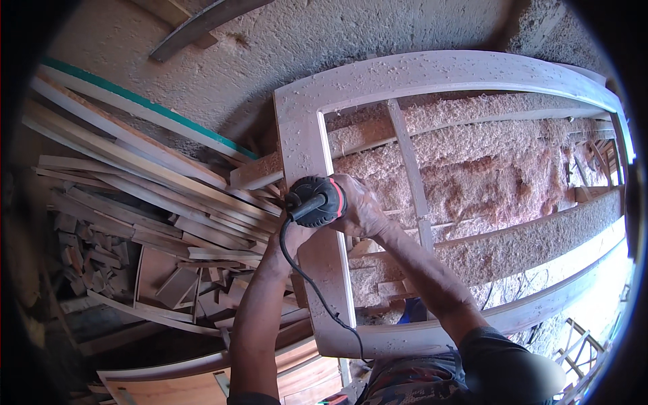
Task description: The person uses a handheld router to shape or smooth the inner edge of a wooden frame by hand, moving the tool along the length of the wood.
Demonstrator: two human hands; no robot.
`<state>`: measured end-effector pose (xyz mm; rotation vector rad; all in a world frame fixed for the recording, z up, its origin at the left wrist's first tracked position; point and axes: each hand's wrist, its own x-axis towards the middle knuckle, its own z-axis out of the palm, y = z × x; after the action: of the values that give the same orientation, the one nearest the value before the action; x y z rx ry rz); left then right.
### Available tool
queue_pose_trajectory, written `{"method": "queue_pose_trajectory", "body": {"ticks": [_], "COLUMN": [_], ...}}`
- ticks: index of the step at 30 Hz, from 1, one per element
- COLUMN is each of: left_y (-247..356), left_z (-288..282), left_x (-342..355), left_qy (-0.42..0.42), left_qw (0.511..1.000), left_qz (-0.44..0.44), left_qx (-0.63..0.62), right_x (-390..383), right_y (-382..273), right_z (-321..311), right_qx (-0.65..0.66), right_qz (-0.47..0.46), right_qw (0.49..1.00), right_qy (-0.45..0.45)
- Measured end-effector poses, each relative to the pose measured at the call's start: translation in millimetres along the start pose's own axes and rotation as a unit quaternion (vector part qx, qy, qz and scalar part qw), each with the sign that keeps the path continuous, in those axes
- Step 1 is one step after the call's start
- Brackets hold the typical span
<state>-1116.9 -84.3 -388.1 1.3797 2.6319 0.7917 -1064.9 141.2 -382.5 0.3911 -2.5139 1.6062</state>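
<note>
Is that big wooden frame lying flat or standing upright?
Lying roughly flat: shavings lie scattered on top of the wooden frame, and beams show beneath it through its openings.

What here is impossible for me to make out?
In the head view:
Working end of the corded power tool: under its body.
Fingers of the left hand: behind the tool.
Far end of the cord: lost against dark clothing.
Lower-right corner of the wooden frame: washed out by glare.

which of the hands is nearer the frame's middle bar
Right: the right hand is just left of the bar; the left hand is farther left, partly hidden by the tool.
</note>
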Motion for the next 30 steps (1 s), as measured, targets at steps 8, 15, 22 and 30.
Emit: {"method": "queue_pose_trajectory", "body": {"ticks": [8,15,22,30], "left_y": [22,-19,-29,10], "left_z": [-3,22,29,5], "left_x": [16,-25,-24,-4], "left_qy": [0.033,-0.054,-0.002,0.005], "left_qw": [0.98,0.989,0.983,0.992], "left_qz": [0.02,-0.048,0.026,-0.034], "left_qx": [0.195,0.127,0.181,0.12], "right_x": [1,4,0,-4], "right_y": [0,2,2,13], "right_z": [-2,4,3,9], "right_qx": [0.031,0.077,0.06,0.018], "right_qz": [-0.023,-0.017,0.02,0.01], "right_qw": [0.999,0.997,0.998,1.0], "right_qy": [0.027,0.009,0.002,-0.006]}}
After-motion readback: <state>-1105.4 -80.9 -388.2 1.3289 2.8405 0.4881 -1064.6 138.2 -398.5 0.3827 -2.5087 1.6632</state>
